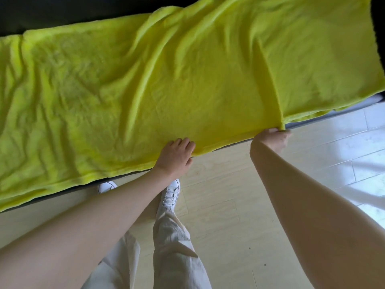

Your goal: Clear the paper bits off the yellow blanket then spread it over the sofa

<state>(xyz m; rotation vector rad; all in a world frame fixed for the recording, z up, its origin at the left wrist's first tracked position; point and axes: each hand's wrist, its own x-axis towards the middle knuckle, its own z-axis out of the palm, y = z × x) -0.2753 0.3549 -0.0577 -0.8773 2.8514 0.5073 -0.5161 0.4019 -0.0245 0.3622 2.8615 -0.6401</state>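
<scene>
The yellow blanket [145, 84] lies spread across the dark sofa [52, 15], wrinkled, with a long fold running down its right part. I see no paper bits on it. My left hand [177, 155] grips the blanket's front edge near the middle, fingers curled over the cloth. Further right, my right hand [273, 138] pinches the same front edge at the foot of the fold. Both hands are at the sofa's front rim.
The sofa's black back shows along the top and its dark arm [378, 28] at the upper right. Pale wooden floor [229, 205] lies in front. My legs in light trousers and white shoes [170, 195] stand close against the sofa's front.
</scene>
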